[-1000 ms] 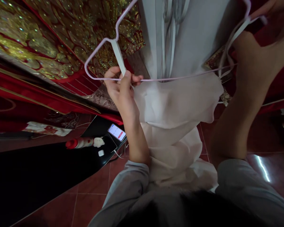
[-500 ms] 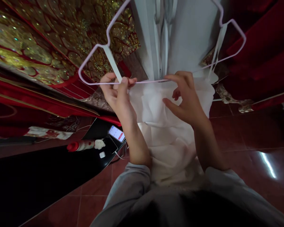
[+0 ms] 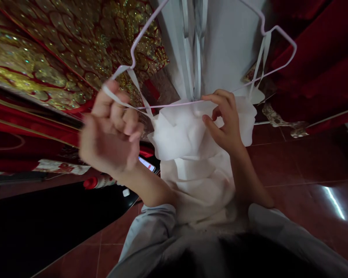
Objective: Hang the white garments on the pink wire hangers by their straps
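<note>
both hands on a white garment hung from a wire hanger

the left hand [image 3: 110, 133], blurred, is curled into a fist around the left corner of the pale hanger [image 3: 278, 31], where a white strap [image 3: 137, 84] loops over it. the right hand [image 3: 224, 123] pinches the top edge of the white garment [image 3: 185, 135] between thumb and fingers, just under the hanger's bottom bar. the garment hangs by its straps in front of the person's chest. behind it are red and gold embroidered fabric [image 3: 60, 50] and a white post [image 3: 229, 50]. lower left, a phone [image 3: 147, 164] lies on a black table [image 3: 46, 220].
</note>
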A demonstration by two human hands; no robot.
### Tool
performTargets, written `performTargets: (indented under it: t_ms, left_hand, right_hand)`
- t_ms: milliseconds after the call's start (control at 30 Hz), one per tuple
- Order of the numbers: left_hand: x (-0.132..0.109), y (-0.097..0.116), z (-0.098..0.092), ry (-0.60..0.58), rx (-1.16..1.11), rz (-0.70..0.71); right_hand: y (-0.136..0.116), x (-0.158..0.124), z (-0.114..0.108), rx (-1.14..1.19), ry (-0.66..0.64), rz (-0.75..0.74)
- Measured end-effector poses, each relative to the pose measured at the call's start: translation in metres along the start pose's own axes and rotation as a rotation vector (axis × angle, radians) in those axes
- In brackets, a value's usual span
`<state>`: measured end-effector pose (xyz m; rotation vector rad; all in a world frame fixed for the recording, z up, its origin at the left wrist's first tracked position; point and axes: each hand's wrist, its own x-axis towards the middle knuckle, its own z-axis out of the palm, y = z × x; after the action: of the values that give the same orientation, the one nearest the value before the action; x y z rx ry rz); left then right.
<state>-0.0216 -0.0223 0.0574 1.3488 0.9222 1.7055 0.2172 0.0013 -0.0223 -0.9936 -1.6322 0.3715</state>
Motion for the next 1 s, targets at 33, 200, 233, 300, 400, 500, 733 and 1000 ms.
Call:
performTargets:
  t_ms: [33, 200, 233, 300, 400, 500, 733, 1000]
  left_hand:
    - [0.006, 0.001, -0.005, -0.014, -0.024, 0.023]
    - [0.018, -0.025, -0.020, 0.389, -0.106, -0.027]
    - [0.016, -0.033, -0.018, 0.471, -0.114, -0.070]
    - [0.010, -0.047, -0.010, 0.467, -0.123, -0.126]
    - [0.001, -0.056, 0.010, 0.245, -0.242, -0.190]
    - [-0.001, -0.055, 0.029, 0.122, -0.346, -0.122]
    - [0.000, -0.062, 0.040, 0.092, -0.356, -0.100]
    - [-0.002, -0.062, 0.044, 0.119, -0.293, -0.079]
  right_hand:
    - [0.002, 0.001, -0.003, -0.006, 0.006, -0.009]
    - [0.009, 0.004, -0.010, -0.051, 0.021, -0.007]
    - [0.009, 0.004, -0.008, -0.058, 0.020, -0.001]
    - [0.007, 0.004, -0.004, -0.058, 0.016, -0.002]
    - [0.003, 0.003, 0.000, -0.040, 0.008, -0.025]
    - [0.002, 0.003, -0.003, -0.035, 0.021, -0.082]
    - [0.047, 0.014, -0.027, 0.004, 0.490, -0.103]
    - [0.034, 0.027, -0.047, 0.197, 0.421, 0.271]
